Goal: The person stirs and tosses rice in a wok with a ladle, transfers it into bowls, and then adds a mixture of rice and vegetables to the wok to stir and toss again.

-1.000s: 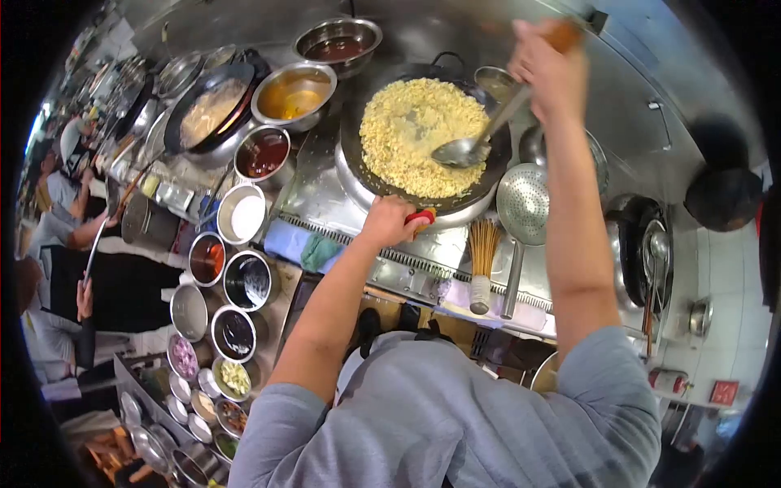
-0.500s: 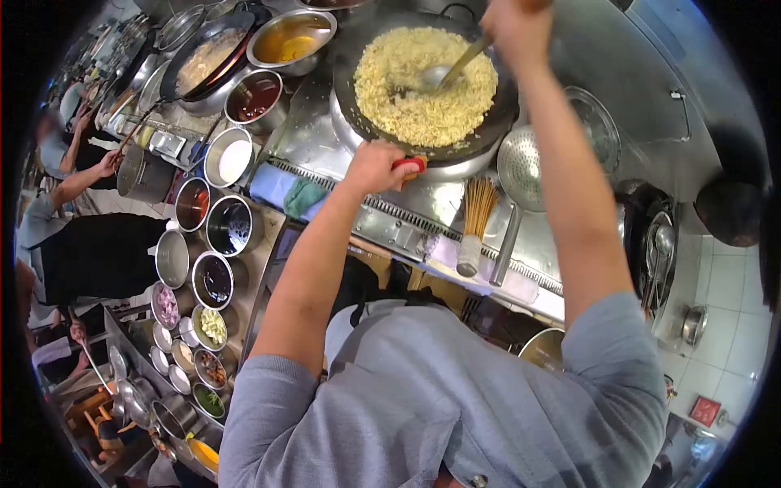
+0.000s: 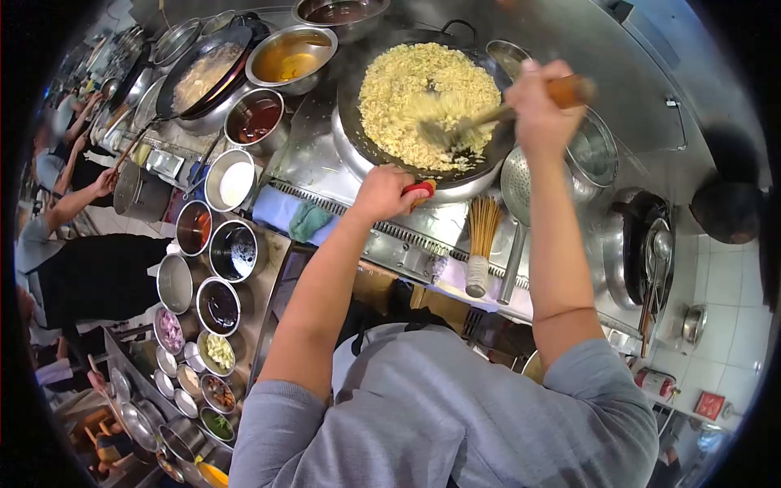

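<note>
A black wok (image 3: pixel 352 122) full of yellow fried rice (image 3: pixel 403 77) sits on the stove burner. My left hand (image 3: pixel 384 193) is closed at the wok's near side, around its handle, where a red piece (image 3: pixel 421 189) shows by the fingers. My right hand (image 3: pixel 543 114) grips a ladle (image 3: pixel 472 124) by its wooden handle, to the right of the wok. The ladle's head is down in the rice near the wok's near right side, blurred by motion, with rice on and around it.
A bamboo wok brush (image 3: pixel 482 228) and a perforated strainer (image 3: pixel 515 191) lie right of my left hand. Metal bowls of oil (image 3: pixel 285 61) and red sauce (image 3: pixel 255 119) stand left of the wok. Several seasoning pots (image 3: pixel 220 305) line the left counter. Co-workers (image 3: pixel 89 260) stand further left.
My right hand has come lower and nearer, swinging the ladle's head toward the near side of the rice. The ladle's wooden handle end now points right. My left hand keeps its hold.
</note>
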A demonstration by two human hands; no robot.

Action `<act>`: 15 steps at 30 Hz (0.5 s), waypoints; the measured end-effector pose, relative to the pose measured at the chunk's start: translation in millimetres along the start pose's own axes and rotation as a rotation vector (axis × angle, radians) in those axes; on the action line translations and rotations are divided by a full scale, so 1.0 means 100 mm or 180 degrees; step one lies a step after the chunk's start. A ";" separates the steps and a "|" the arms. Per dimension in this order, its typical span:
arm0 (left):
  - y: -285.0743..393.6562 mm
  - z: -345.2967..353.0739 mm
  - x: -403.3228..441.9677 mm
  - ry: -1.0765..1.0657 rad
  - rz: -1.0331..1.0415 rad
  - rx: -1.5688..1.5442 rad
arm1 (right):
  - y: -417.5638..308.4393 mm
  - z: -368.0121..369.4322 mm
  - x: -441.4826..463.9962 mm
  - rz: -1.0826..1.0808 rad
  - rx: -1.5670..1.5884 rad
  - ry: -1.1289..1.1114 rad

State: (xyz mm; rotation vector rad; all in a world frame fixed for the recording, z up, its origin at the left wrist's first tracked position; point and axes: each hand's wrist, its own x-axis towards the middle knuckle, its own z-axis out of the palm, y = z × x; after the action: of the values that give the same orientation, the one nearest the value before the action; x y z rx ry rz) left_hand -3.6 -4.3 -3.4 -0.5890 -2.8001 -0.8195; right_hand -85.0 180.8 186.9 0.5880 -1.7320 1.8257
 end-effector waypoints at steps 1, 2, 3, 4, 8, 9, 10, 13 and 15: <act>0.00 0.01 0.00 0.0050 0.0030 -0.0044 | 0.06 0.04 0.04 -0.0012 -0.0016 0.0024; 0.03 0.05 -0.04 0.0007 0.0053 -0.0062 | 0.15 0.07 0.10 0.0106 0.0247 -0.0021; 0.03 0.10 -0.07 0.0001 0.0069 0.0017 | 0.19 0.11 0.11 0.0218 0.0516 -0.0059; -0.02 0.06 0.00 0.0071 0.0088 0.0146 | -0.04 0.16 0.07 0.0167 0.0539 -0.0050; 0.01 0.03 -0.02 0.0045 0.0014 0.0186 | -0.46 0.39 -0.62 -0.0001 -0.0102 0.0107; 0.03 0.00 -0.02 -0.0188 -0.0109 0.0132 | -0.17 0.29 -0.72 -0.0086 -0.0518 -0.0195; -0.01 -0.03 0.01 -0.0191 -0.0020 0.0119 | 0.09 0.20 -0.56 -0.0223 -0.0682 -0.0012; -0.04 -0.10 -0.03 -0.0380 0.0116 -0.0192 | 0.05 0.00 0.20 -0.0126 0.0098 0.0528; -0.14 -0.11 -0.06 -0.0381 0.0270 -0.0258 | -0.18 -0.18 0.30 0.0054 0.0549 0.0872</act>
State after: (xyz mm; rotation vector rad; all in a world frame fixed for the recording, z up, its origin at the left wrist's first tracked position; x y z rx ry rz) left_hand -3.1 -22.6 -2.4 -0.7895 -2.8359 -0.9132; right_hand -94.9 201.4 218.4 0.3689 -1.4141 1.9773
